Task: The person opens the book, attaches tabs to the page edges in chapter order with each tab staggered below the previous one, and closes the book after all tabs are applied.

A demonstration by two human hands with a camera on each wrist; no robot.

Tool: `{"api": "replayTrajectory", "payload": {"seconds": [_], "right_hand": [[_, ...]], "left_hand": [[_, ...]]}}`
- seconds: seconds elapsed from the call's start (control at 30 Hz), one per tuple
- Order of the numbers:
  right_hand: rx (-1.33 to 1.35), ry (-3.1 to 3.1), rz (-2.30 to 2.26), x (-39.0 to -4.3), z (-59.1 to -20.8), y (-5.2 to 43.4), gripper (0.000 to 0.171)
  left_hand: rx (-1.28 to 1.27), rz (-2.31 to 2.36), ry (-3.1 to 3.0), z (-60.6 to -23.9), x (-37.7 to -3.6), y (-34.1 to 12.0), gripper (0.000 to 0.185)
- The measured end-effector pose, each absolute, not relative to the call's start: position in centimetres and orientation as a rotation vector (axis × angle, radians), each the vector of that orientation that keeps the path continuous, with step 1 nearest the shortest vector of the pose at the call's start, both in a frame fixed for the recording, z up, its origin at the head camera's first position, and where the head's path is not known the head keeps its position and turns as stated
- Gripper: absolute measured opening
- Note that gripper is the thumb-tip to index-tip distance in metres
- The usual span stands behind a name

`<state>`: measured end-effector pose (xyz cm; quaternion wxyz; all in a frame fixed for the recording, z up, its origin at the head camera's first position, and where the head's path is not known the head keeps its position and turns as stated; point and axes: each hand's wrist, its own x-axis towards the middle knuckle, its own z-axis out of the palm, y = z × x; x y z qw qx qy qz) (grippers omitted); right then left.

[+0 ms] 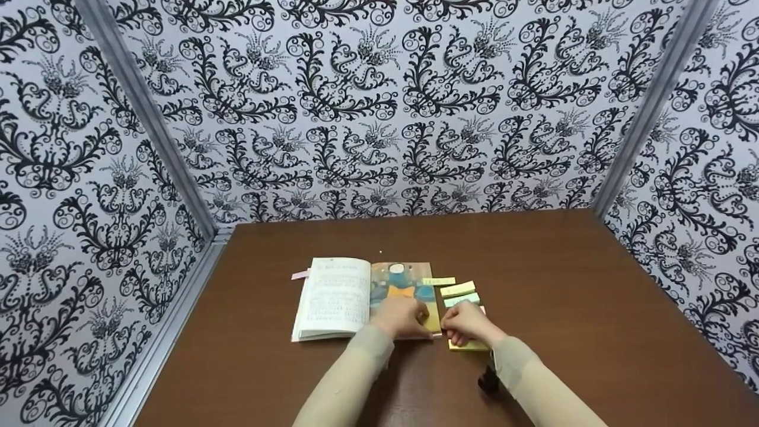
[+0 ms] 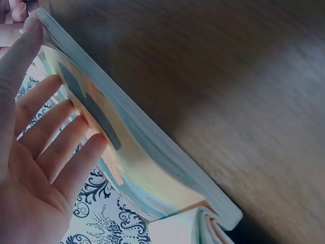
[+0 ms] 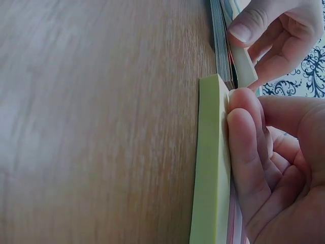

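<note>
An open book (image 1: 338, 296) lies on the table, printed text on its left page and a coloured picture on its right page (image 2: 127, 137). My left hand (image 1: 402, 316) rests on the picture page, fingers extended (image 2: 43, 147) and thumb at the near right corner. Beside that corner, my right hand (image 1: 471, 323) has thumb and forefinger together (image 3: 274, 152), pinching the end of a pale sticky note (image 3: 245, 66); the pinched end is mostly hidden. Just under my right fingers is a yellow sticky-note pad (image 3: 210, 152).
More pads lie right of the book, among them a yellow pad (image 1: 458, 289) and a pale green pad (image 1: 461, 300). A yellow tab (image 1: 439, 281) sticks out from the right page, a pink tab (image 1: 300, 274) from the left. A dark object (image 1: 488, 381) is near my right wrist.
</note>
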<state>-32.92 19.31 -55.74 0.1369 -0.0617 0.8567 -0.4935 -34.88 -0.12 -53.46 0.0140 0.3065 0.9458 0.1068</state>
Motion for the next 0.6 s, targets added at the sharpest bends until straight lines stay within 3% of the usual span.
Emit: {"api": "replayTrajectory", "payload": {"seconds": [0.6], "right_hand": [[-0.103, 2.433, -1.455, -33.07, -55.81, 19.14, 0.014]], "left_hand": [[1.026, 0.377, 2.921, -53.27, -35.02, -0.44, 0.034]]}}
